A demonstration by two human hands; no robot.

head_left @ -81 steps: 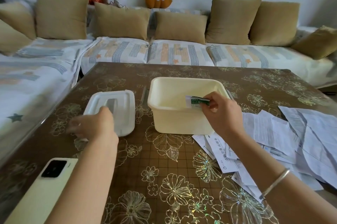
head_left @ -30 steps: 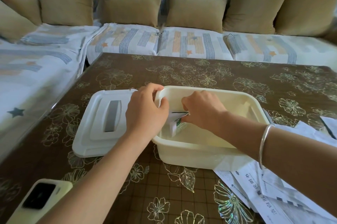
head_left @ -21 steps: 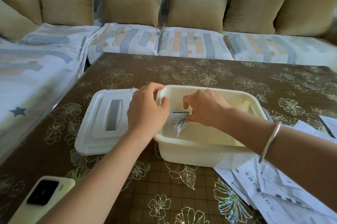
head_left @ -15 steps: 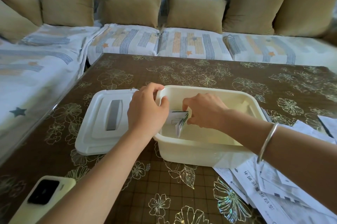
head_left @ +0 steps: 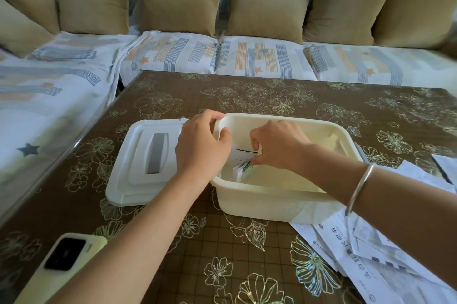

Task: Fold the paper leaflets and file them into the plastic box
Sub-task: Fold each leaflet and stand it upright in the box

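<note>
Gripping the left rim of the cream plastic box [head_left: 259,202] with my left hand [head_left: 201,146], fingers curled over its edge, I reach my right hand [head_left: 277,145] down inside it, fingertips pinched on the top of a folded leaflet [head_left: 243,170] standing on edge against the box's left wall. The white lid [head_left: 146,162] lies flat just left of the box, a loose pile of unfolded leaflets [head_left: 371,254] spreads to the box's right, and a phone [head_left: 59,261] rests nearer me, left of the box.

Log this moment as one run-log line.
left hand: gripping cream plastic box rim | right hand: pinching folded green-printed paper leaflet inside box | white lid: off, beside box
</note>
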